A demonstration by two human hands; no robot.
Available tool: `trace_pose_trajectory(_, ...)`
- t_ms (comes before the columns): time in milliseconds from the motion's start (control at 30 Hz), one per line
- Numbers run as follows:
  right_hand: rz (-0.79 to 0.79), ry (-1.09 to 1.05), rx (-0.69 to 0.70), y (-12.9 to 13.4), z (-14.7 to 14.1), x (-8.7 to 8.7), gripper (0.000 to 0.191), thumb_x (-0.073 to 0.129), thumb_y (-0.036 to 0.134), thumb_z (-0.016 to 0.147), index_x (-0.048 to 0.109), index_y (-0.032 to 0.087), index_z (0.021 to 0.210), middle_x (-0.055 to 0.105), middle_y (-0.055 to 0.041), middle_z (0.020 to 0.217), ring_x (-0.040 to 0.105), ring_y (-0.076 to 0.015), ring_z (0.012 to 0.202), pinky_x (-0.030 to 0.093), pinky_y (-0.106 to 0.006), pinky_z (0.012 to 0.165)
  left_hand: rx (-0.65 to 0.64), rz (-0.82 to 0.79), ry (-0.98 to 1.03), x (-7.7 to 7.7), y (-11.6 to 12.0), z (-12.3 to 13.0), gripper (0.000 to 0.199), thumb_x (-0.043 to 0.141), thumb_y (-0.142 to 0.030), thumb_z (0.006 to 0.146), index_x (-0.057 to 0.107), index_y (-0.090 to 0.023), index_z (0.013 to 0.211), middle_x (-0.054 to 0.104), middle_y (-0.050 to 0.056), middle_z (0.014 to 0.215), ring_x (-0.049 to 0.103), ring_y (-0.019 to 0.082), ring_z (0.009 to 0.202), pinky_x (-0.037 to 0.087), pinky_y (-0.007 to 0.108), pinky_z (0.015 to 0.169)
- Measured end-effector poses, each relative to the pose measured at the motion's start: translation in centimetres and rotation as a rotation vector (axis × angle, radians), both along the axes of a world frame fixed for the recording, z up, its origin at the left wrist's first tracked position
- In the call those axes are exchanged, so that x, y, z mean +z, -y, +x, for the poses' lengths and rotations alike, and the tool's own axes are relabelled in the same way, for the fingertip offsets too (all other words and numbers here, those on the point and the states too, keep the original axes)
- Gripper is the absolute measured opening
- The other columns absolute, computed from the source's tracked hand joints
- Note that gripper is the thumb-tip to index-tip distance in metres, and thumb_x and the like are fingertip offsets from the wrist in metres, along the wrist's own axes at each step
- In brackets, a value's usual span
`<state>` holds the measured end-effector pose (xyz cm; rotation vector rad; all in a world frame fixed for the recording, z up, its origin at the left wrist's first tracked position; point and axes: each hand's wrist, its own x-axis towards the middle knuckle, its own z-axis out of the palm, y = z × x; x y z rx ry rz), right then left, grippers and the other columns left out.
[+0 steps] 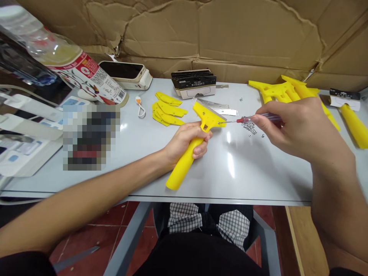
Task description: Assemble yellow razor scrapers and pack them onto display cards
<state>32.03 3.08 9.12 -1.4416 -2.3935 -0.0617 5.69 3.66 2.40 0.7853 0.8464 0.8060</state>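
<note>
My left hand (191,142) is closed around the neck of a yellow scraper (182,165), its handle slanting down toward the table's front edge. A metal blade shows along the top edge of the scraper head. In my right hand (296,126) is a screwdriver (266,117) with a clear handle and red collar. Its tip touches the right end of the scraper head, at a screw. Loose screws and nuts (250,128) lie in a small pile below the screwdriver. Behind the scraper head rest several metal blades (228,111).
Yellow cover plates (169,109) lie stacked left of centre. Black-and-white cards stand in a box (198,92) at the back. More yellow scraper bodies (278,90) lie at the right. A drink bottle (89,76), a phone (123,71) and a white power strip (25,134) occupy the left.
</note>
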Motion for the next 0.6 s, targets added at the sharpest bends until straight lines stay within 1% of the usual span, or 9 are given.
trace_pose_trajectory(67,-0.039,0.0,0.0,0.08,-0.04,0.08,0.03,0.058,0.045,0.105,0.077,0.022,0.1,0.067,-0.0036,0.063,0.059,-0.0224,0.058,0.038,-0.038,0.063,0.001,0.007,-0.005,-0.01,-0.02,0.02,0.012,0.072,-0.021,0.066,0.061,-0.018,0.064,0.044,-0.004,0.043,0.035,0.006,0.033,0.029,0.02,0.033)
trace_pose_trajectory(133,-0.094,-0.025,0.019,0.13,0.03,0.11,0.024,0.065,0.041,0.099,0.073,0.023,0.113,0.073,-0.0045,0.073,0.066,-0.0252,0.065,0.041,-0.038,0.064,0.002,0.014,-0.012,0.02,-0.03,0.05,0.011,0.072,-0.021,0.066,0.061,-0.018,0.065,0.044,-0.004,0.043,0.035,0.006,0.033,0.029,0.02,0.033)
trace_pose_trajectory(167,-0.114,-0.047,0.033,0.13,0.11,0.1,0.025,0.067,0.037,0.097,0.071,0.024,0.118,0.075,-0.0049,0.08,0.069,-0.0264,0.069,0.044,-0.039,0.065,0.001,0.018,-0.015,0.05,-0.04,0.07,0.011,0.071,-0.021,0.067,0.061,-0.018,0.065,0.044,-0.004,0.043,0.035,0.006,0.033,0.029,0.019,0.033)
trace_pose_trajectory(200,-0.125,-0.07,0.047,0.11,0.2,0.05,0.026,0.068,0.033,0.095,0.07,0.025,0.12,0.078,-0.0051,0.086,0.071,-0.027,0.073,0.046,-0.039,0.066,0.0,0.021,-0.017,0.09,-0.04,0.08,0.011,0.071,-0.021,0.067,0.06,-0.017,0.065,0.045,-0.004,0.044,0.035,0.006,0.033,0.03,0.019,0.033)
trace_pose_trajectory(267,-0.104,-0.098,0.066,0.04,0.4,-0.1,0.022,0.068,0.028,0.095,0.07,0.026,0.116,0.08,-0.0051,0.091,0.074,-0.0271,0.076,0.049,-0.039,0.068,-0.001,0.023,-0.019,0.18,-0.03,0.11,0.011,0.07,-0.02,0.067,0.06,-0.017,0.065,0.046,-0.004,0.045,0.036,0.006,0.033,0.031,0.019,0.033)
trace_pose_trajectory(333,-0.054,-0.093,0.063,-0.03,0.57,-0.28,0.016,0.069,0.029,0.096,0.072,0.025,0.112,0.081,-0.0053,0.09,0.075,-0.0272,0.076,0.05,-0.04,0.07,0.008,0.025,-0.019,0.24,-0.02,0.11,0.011,0.07,-0.019,0.067,0.059,-0.017,0.066,0.047,-0.004,0.047,0.036,0.006,0.033,0.031,0.019,0.033)
trace_pose_trajectory(467,0.029,-0.035,0.043,-0.06,0.6,-0.49,0.017,0.069,0.033,0.098,0.077,0.023,0.11,0.08,-0.0054,0.082,0.072,-0.0256,0.072,0.046,-0.038,0.069,0.0,0.036,-0.021,0.2,0.01,0.08,0.01,0.07,-0.019,0.068,0.06,-0.017,0.066,0.046,-0.004,0.045,0.036,0.006,0.032,0.03,0.02,0.033)
trace_pose_trajectory(533,0.036,0.003,0.039,0.03,0.45,-0.44,0.019,0.067,0.035,0.099,0.078,0.023,0.108,0.078,-0.0054,0.078,0.07,-0.025,0.068,0.044,-0.038,0.067,-0.007,0.04,-0.023,0.14,0.02,0.08,0.01,0.069,-0.019,0.068,0.06,-0.017,0.066,0.045,-0.004,0.044,0.035,0.006,0.032,0.03,0.02,0.033)
trace_pose_trajectory(600,0.009,0.043,0.027,0.17,0.24,-0.26,0.022,0.063,0.038,0.101,0.079,0.023,0.105,0.077,-0.0061,0.076,0.067,-0.0249,0.066,0.042,-0.039,0.067,-0.006,0.044,-0.025,0.09,0.03,0.09,0.01,0.069,-0.019,0.068,0.06,-0.017,0.066,0.045,-0.004,0.043,0.036,0.007,0.032,0.03,0.02,0.033)
